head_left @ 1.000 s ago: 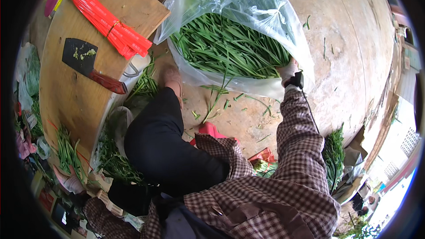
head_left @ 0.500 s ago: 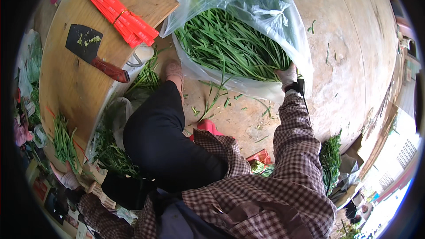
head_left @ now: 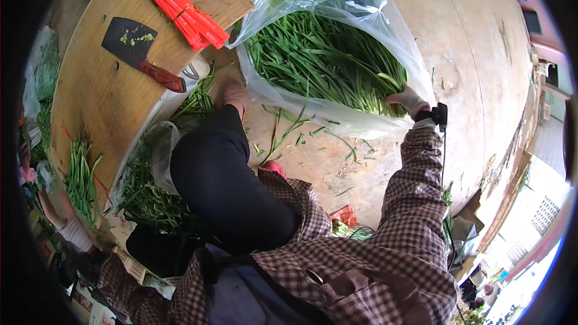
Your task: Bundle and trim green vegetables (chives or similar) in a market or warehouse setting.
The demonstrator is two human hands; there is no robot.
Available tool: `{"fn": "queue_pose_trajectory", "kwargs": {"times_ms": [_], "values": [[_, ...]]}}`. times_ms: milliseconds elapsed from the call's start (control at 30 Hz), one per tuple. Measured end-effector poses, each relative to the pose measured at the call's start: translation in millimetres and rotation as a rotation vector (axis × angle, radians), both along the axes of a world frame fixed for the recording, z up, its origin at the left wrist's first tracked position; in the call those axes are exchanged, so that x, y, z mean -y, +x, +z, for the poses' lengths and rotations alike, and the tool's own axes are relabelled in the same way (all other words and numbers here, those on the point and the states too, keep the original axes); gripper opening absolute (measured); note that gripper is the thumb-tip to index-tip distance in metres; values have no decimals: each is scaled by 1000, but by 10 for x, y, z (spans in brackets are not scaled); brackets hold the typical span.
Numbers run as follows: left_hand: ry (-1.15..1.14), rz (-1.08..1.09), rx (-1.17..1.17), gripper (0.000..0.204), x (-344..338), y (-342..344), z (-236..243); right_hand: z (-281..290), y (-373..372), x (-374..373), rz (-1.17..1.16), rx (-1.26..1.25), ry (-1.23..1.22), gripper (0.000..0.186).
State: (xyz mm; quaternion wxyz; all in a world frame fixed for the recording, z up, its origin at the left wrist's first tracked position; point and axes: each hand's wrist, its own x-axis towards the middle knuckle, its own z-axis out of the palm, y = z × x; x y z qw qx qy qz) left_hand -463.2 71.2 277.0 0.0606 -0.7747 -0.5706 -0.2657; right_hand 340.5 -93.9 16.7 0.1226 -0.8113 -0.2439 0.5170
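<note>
Long green stalks (head_left: pixel 319 54) are lying in an open clear plastic bag (head_left: pixel 394 125), which is sitting on the floor (head_left: pixel 481 96). Right hand (head_left: pixel 412 101) is reaching in at the bag's right side, thumb pressing on the stalks; fingers are hiding among the greens, so can't tell how far they're closing or if they're gripping. Left hand (head_left: pixel 71 229) is spreading open, holding nothing visible, near a smaller green bunch (head_left: pixel 80 177) that's resting on the wooden worktop (head_left: pixel 90 102). Cleaver (head_left: pixel 128 41) and red strips (head_left: pixel 174 3) are lying farther along it.
</note>
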Motion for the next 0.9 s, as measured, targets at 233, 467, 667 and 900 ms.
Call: {"fn": "queue_pose_trajectory", "kwargs": {"times_ms": [233,467,667,900], "values": [[-1364,-417,1107,42,266,2988,-78,690,-446,-237,-146,-309,341,57],[-2041,-13,939,106,778,5020,-1884,670,-1540,-400,118,359,323,69],[-2007,-116,1603,52,774,4786,-2289,847,-2658,-410,15,449,110,75],[-2020,262,1518,37,632,4632,-2420,900,-2455,369,-85,399,690,49]]}}
